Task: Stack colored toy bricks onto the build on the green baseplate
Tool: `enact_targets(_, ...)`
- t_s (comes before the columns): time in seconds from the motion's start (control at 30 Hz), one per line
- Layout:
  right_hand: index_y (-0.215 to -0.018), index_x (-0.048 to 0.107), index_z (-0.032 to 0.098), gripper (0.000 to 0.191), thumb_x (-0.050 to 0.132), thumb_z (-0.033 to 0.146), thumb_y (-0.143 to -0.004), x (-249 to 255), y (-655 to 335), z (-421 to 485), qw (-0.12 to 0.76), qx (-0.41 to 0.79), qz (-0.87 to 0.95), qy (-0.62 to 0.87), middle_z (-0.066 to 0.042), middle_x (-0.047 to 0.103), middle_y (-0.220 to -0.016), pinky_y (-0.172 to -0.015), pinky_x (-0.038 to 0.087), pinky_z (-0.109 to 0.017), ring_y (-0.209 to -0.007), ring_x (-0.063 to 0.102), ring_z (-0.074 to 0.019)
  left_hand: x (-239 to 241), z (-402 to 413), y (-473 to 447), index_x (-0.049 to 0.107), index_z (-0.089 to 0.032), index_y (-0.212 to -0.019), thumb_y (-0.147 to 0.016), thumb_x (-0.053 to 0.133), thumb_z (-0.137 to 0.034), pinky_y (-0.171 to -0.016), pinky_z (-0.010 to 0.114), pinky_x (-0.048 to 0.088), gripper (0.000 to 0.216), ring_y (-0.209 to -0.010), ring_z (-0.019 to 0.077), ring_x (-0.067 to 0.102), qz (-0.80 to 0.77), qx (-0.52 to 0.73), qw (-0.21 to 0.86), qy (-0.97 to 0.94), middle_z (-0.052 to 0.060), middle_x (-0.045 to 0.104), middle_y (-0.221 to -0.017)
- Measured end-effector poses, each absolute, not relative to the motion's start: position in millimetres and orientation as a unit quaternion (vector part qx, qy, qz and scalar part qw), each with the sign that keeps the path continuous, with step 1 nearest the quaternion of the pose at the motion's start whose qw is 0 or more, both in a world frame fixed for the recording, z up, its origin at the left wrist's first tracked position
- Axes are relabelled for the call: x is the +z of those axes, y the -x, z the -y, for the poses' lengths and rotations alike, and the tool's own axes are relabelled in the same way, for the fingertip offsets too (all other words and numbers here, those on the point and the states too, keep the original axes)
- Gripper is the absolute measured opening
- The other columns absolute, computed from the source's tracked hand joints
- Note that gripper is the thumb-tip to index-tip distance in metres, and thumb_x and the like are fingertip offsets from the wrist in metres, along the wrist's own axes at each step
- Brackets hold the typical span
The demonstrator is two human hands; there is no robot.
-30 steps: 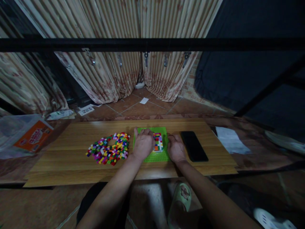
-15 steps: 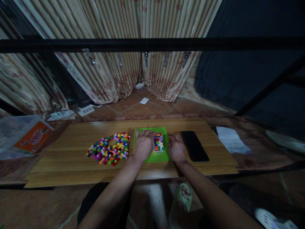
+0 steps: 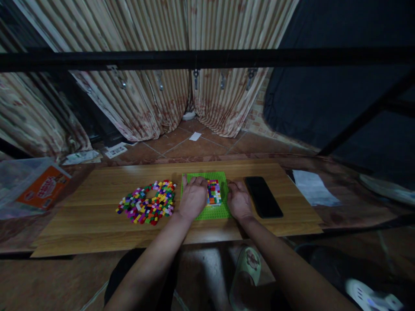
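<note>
A green studded baseplate lies on the wooden table. On it stands a small block of multicoloured toy bricks, its left side partly covered by my fingers. My left hand rests palm down over the plate's left half, most fingers bent toward the brick block and one stretched out at the far left corner. Whatever its fingertips pinch is hidden. Along the plate's right edge, my right hand is closed with curled fingers; I cannot see what is in them.
A heap of loose coloured bricks spreads left of the plate. Right of my right hand lies a black phone. A clear plastic tub with an orange label stands beyond the table's left end. A black bar crosses above the table.
The whole view has shifted slightly. Both hands keep nearly the same place at the plate, and the bricks look the same.
</note>
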State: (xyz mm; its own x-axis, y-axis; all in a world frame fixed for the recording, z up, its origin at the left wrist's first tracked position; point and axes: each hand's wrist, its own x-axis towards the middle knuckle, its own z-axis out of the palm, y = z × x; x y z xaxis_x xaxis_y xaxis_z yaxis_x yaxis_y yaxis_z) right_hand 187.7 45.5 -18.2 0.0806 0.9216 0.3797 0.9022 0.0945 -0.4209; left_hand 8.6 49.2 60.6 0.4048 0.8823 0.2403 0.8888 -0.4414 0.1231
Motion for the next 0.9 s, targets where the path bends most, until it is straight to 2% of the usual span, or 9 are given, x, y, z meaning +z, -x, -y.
enact_targets(0.17,-0.101,0.064,0.016,0.030,0.044,0.006,-0.081,-18,-187,-46,0.292,0.019,0.677,0.675,-0.011,0.063,-0.109,-0.094,0.045,-0.031,-0.106,0.058,-0.0224,56,-52,-12,0.066,-0.016,-0.101,-0.091,0.044,-0.013,-0.107,0.056,0.029,0.025,-0.101,0.0264,0.060,0.530,-0.155,0.007,0.834,0.011,0.069,-0.105)
enact_targets(0.33,-0.100,0.064,0.018,0.031,0.044,0.006,-0.080,-18,-187,-46,0.297,0.012,0.673,0.677,-0.010,0.063,-0.107,-0.092,0.045,-0.030,-0.103,0.059,-0.0213,47,-54,-9,0.066,-0.020,-0.105,-0.092,0.047,-0.019,-0.108,0.052,0.029,0.023,-0.106,0.0248,0.060,0.540,-0.213,-0.037,0.813,0.008,0.069,-0.112)
enact_targets(0.57,-0.102,0.064,0.017,0.033,0.043,0.006,-0.080,-19,-188,-46,0.292,0.014,0.678,0.675,-0.011,0.063,-0.108,-0.093,0.046,-0.030,-0.106,0.058,-0.0222,41,-62,1,0.058,-0.022,-0.125,-0.091,0.052,-0.025,-0.104,0.047,0.038,0.034,-0.115,0.0241,0.056,0.546,-0.234,-0.114,0.797,0.007,0.065,-0.123)
enact_targets(0.73,-0.105,0.065,0.016,0.034,0.042,0.006,-0.081,-19,-188,-47,0.293,0.025,0.675,0.677,-0.013,0.063,-0.112,-0.093,0.046,-0.032,-0.109,0.058,-0.0232,37,-71,8,0.063,-0.019,-0.120,-0.091,0.051,-0.026,-0.101,0.036,0.045,0.032,-0.113,0.0206,0.059,0.506,-0.252,-0.161,0.809,0.007,0.066,-0.119)
enact_targets(0.9,-0.104,0.065,0.016,0.034,0.042,0.006,-0.081,-18,-187,-46,0.301,0.034,0.671,0.676,-0.012,0.063,-0.112,-0.093,0.047,-0.032,-0.107,0.059,-0.0227,36,-74,13,0.062,-0.021,-0.121,-0.090,0.055,-0.029,-0.099,0.034,0.048,0.032,-0.112,0.0201,0.061,0.496,-0.266,-0.183,0.806,0.006,0.067,-0.118)
